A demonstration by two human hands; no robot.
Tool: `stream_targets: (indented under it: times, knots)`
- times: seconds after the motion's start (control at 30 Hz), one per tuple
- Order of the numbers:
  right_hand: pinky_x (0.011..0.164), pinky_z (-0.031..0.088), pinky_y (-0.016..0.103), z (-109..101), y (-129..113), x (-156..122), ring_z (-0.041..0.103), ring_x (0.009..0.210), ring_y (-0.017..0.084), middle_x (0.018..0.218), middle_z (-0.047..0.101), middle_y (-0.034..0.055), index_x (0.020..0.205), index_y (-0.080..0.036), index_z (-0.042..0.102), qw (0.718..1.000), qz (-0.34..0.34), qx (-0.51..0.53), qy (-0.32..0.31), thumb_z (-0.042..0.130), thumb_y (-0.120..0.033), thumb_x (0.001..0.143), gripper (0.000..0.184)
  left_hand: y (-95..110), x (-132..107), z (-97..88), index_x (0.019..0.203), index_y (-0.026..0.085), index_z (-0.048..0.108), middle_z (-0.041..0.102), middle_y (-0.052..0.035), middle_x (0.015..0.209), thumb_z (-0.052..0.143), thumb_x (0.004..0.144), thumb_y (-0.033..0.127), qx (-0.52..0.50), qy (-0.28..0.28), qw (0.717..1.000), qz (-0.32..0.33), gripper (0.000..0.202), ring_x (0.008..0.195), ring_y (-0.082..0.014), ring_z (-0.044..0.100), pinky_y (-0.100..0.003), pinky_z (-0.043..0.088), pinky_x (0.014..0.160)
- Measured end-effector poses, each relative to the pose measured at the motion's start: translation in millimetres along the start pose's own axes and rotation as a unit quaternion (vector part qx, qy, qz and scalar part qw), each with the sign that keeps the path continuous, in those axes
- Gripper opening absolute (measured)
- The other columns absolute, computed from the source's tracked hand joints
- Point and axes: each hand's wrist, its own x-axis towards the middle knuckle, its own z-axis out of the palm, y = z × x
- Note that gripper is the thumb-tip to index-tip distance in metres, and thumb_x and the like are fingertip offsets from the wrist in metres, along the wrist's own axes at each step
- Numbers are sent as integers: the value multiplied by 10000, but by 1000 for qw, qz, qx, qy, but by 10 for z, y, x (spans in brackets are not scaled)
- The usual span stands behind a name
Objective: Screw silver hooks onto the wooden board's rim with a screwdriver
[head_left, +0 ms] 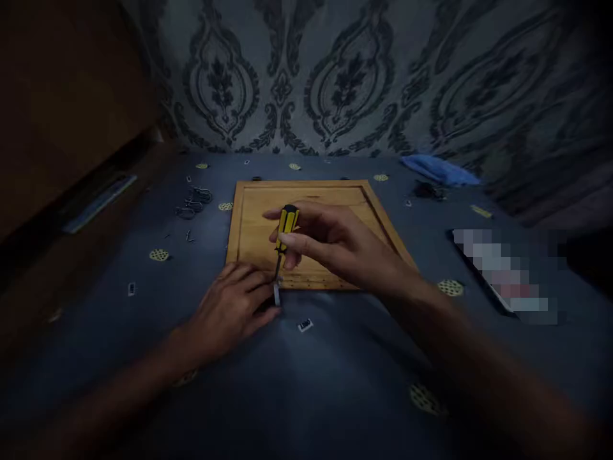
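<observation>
My right hand (330, 243) grips a screwdriver (288, 223) with a yellow and black handle, its shaft slanting down to the near edge of a framed wooden board (268, 220). At the shaft's tip is a small grey metal piece (276, 295), which sticks out past that edge. My left hand (239, 297) pinches this piece between thumb and fingers, with its other fingertips resting on the board's near left corner. The exact kind of metal piece is too small and dark to tell. A row of small dark marks runs along the board's near edge.
Several metal hooks (194, 201) lie left of the board, with a few small screws (190, 236) nearer. A blue plastic bag (440, 170) and a dark tangled item (428, 190) are at back right. A pixelated flat object (502, 275) lies right. A patterned wall (282, 83) stands behind.
</observation>
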Motion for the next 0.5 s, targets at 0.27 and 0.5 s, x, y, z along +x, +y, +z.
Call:
stream_targets:
  times: [0.27, 0.5]
  knots:
    - [497, 519, 255, 77, 127, 11, 609, 506, 107, 668, 576, -68, 816, -215, 532, 996, -7, 1, 85, 814, -393, 827, 334, -22, 10, -6, 1066, 145, 699, 760, -66, 1079, 652, 966, 285, 0, -12, 1000, 2, 179, 993, -259, 660, -413, 497, 856]
    - [594, 556, 281, 42, 60, -8, 654, 578, 115, 806, 667, -3, 809, -186, 602, 999, -4, -3, 36, 751, -417, 876, 283, -19, 12, -20, 1053, 149, 708, 761, -75, 1068, 635, 975, 296, 5, -19, 1000, 1, 182, 974, -251, 661, -409, 504, 854]
